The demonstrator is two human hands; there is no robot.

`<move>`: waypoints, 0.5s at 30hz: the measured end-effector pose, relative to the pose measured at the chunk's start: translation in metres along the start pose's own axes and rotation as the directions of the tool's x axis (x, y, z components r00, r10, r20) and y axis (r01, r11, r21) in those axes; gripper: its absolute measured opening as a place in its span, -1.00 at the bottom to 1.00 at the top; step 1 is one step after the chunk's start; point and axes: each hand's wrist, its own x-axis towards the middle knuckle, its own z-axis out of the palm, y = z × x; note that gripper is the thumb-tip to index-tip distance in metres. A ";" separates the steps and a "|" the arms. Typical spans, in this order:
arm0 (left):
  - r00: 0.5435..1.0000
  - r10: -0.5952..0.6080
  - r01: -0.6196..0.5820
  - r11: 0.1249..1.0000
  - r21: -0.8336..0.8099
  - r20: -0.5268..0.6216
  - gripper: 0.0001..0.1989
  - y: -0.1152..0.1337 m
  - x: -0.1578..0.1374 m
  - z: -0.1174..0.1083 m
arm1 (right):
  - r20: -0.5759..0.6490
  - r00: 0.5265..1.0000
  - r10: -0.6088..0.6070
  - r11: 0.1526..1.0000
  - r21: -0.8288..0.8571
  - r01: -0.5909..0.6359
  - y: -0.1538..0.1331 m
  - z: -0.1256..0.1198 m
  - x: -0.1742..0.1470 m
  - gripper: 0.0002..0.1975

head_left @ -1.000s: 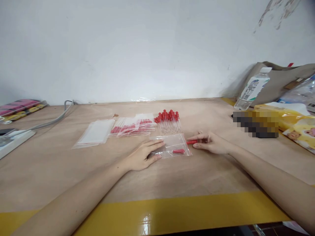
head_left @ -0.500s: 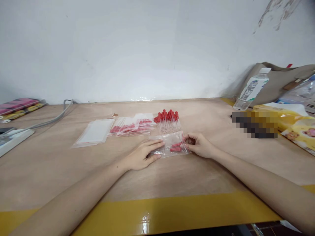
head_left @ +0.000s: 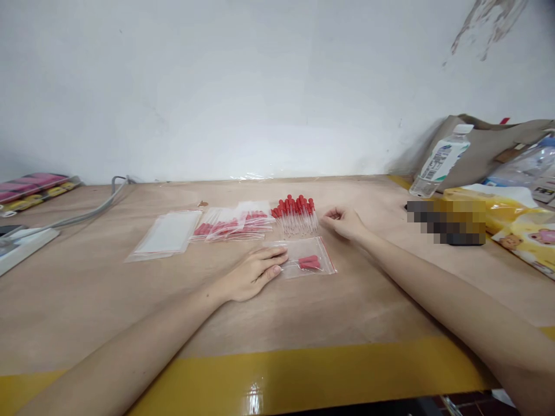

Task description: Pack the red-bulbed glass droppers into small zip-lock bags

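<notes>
My left hand lies flat, fingers stretched over the left end of a clear zip bag. Inside that bag lie a few droppers with red bulbs; their thin clear stems run toward my left fingertips. My right hand hovers off the bag, just right of a pile of clear droppers with red bulbs. Its fingers are loosely bent, with thumb and forefinger slightly apart and nothing visible between them.
Filled zip bags overlap left of the pile, beside a stack of flat bags. A grey cable and pink packs are far left. On the right stand a water bottle, a grey bag and a yellow package.
My right hand has let go of the zip bag's right edge and moved up beside the dropper pile. The bag now lies flatter; my left hand stays on it.
</notes>
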 end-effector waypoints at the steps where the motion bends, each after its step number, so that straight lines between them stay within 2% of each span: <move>1: 1.000 0.010 -0.010 1.000 0.000 -0.007 -0.61 0.000 0.000 0.000 | -0.025 1.000 0.008 0.999 -0.039 -0.009 -0.003 0.004 0.008 -0.76; 6: 0.998 0.044 -0.044 0.999 0.003 -0.040 -0.59 -0.001 0.000 0.004 | -0.088 0.989 0.120 0.979 -0.155 -0.133 -0.016 0.023 0.033 -0.76; 15: 0.999 0.039 -0.040 0.999 -0.012 -0.037 -0.58 0.000 0.000 0.002 | -0.074 0.973 0.219 0.971 -0.087 -0.225 -0.017 0.030 0.049 -0.85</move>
